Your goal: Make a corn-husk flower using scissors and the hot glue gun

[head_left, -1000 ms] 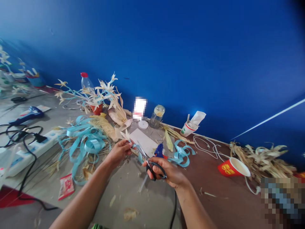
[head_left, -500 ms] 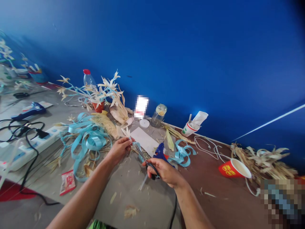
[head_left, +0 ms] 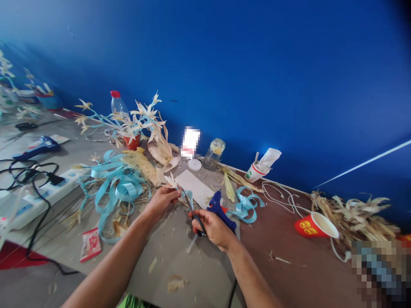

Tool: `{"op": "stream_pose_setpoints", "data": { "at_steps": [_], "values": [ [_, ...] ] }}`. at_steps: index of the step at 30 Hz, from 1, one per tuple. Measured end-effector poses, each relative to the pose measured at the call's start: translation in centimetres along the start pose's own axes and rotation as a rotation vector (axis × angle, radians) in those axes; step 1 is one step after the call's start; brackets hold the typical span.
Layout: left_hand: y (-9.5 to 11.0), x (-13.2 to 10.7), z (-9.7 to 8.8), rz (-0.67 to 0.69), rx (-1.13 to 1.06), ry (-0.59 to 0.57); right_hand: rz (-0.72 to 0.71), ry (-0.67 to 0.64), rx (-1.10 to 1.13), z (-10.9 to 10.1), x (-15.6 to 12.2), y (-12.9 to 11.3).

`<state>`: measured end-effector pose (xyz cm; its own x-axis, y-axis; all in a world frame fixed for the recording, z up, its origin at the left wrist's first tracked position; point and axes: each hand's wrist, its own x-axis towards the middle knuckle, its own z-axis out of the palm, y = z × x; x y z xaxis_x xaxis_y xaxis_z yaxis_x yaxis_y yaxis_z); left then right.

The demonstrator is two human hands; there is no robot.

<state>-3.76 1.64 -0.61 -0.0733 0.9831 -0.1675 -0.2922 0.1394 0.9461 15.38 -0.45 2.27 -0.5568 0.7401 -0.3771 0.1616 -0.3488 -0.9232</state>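
Observation:
My left hand pinches a small pale husk flower with a strip of light blue ribbon hanging from it. My right hand is closed round the black handles of a pair of scissors, whose blades point up toward the flower and ribbon. A blue glue gun lies on the table just behind my right hand. Both hands hover over the grey table top.
A tangle of blue ribbon and dried husks lies to the left. A branch of husk flowers stands in a red pot. A red paper cup, a white cup, a jar, a power strip and cables surround them.
My right hand has drawn the scissors closer to my left hand and closed over the handles. The view has shifted slightly; the left hand stays on the flower.

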Motion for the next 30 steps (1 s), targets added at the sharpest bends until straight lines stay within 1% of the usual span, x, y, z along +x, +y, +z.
{"op": "stream_pose_setpoints", "data": {
  "at_steps": [5,9,11,13,15,17,19,22,24,30],
  "values": [
    [0.0,-0.1,0.1,-0.021,0.0,-0.008,-0.015,-0.024,0.028,-0.2,0.1,0.4],
    [0.3,-0.4,0.6,-0.045,-0.155,-0.005,0.016,-0.109,0.135,-0.7,-0.1,0.5],
    [0.6,-0.6,0.9,-0.058,-0.247,-0.036,0.027,-0.155,0.213,-0.9,-0.3,0.4],
    [1.0,-0.8,1.1,-0.063,-0.297,-0.096,0.021,-0.198,0.27,-1.1,-0.4,0.3],
    [1.2,-1.0,1.2,-0.039,-0.315,-0.166,0.004,-0.23,0.308,-1.2,-0.6,0.2],
    [1.1,-1.0,1.2,0.004,-0.322,-0.201,-0.019,-0.251,0.337,-1.2,-0.7,0.1],
    [0.8,-0.8,1.1,0.053,-0.309,-0.167,-0.034,-0.258,0.352,-1.1,-0.9,0.1],
    [0.2,-0.6,1.1,0.123,-0.258,-0.045,-0.034,-0.254,0.331,-1.1,-1.0,0.1],
    [-0.2,-0.5,1.1,0.158,-0.228,0.008,-0.036,-0.256,0.307,-1.1,-1.0,0.1],
    [-0.5,-0.5,0.8,0.212,-0.157,0.061,-0.069,-0.255,0.265,-1.0,-0.9,0.2]
  ]
}}
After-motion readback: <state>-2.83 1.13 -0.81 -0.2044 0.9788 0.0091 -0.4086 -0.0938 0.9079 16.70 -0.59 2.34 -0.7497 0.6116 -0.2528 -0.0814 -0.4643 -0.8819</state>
